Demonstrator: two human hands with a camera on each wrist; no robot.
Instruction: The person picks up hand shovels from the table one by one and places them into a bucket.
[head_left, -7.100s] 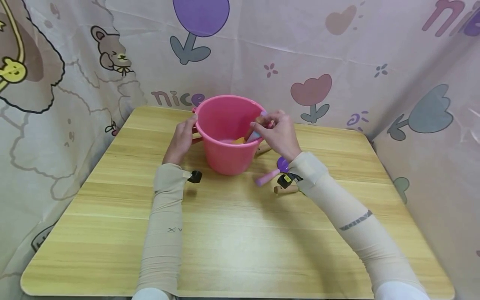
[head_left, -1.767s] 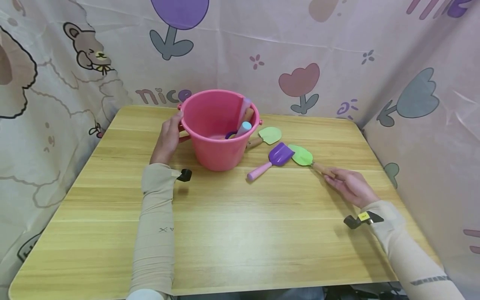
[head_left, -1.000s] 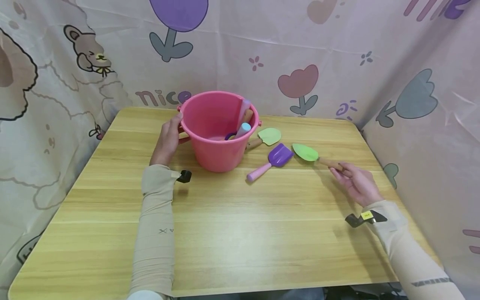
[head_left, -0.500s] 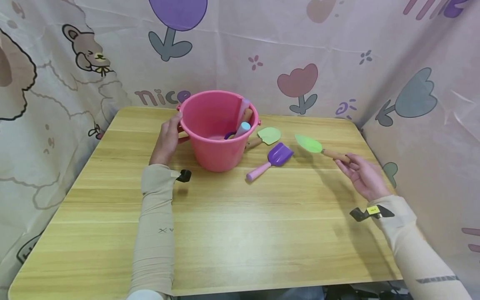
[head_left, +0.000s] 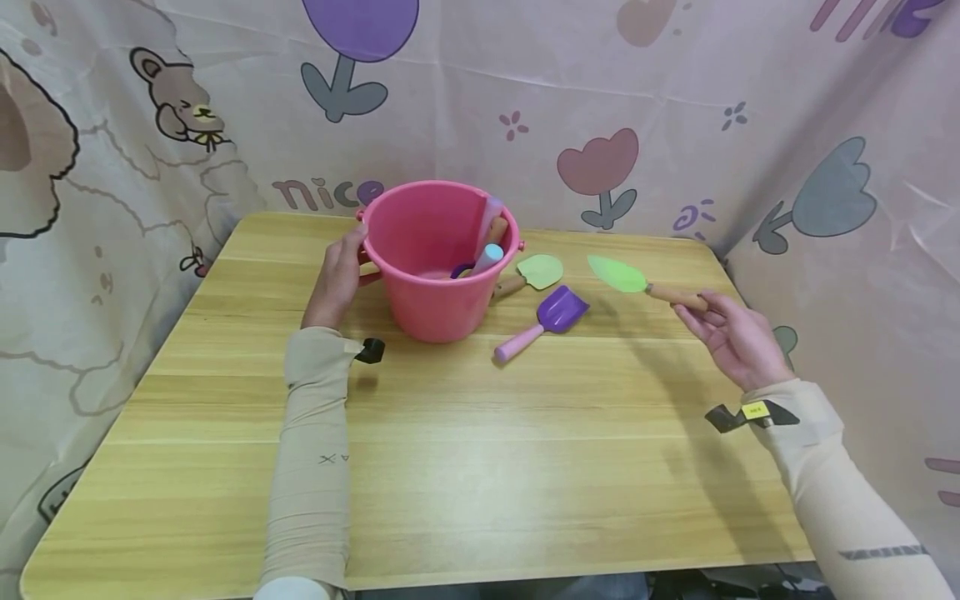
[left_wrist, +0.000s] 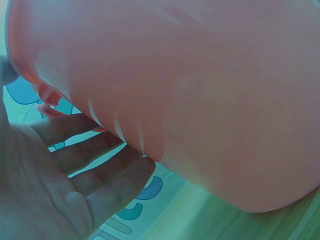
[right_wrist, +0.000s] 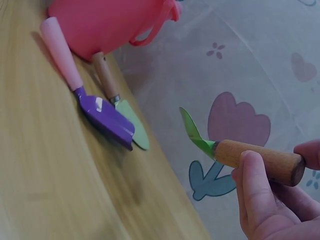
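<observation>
My left hand (head_left: 333, 279) holds the pink bucket (head_left: 438, 312) at its left side, thumb by the rim. In the left wrist view the fingers (left_wrist: 107, 160) lie fairly straight against the outer wall of the bucket (left_wrist: 200, 100). My right hand (head_left: 735, 337) pinches the wooden handle (right_wrist: 257, 160) of a small green trowel (head_left: 618, 273), raised above the table with its leaf-shaped blade pointing left. Its thumb and fingertips are on the handle, and the palm faces up and inward in the right wrist view.
A purple toy shovel (head_left: 561, 310) with a pink handle lies right of the bucket. Behind it is a pale green spade (head_left: 540, 271) with a wooden handle. Several tool handles, one blue-tipped (head_left: 489, 257), lean inside the bucket. A printed curtain borders the wooden table (head_left: 465, 467).
My right hand, earlier at the bucket's right rim, has taken hold of the green trowel, lifted it off the table and moved it right and back. The left hand and bucket stay put lately.
</observation>
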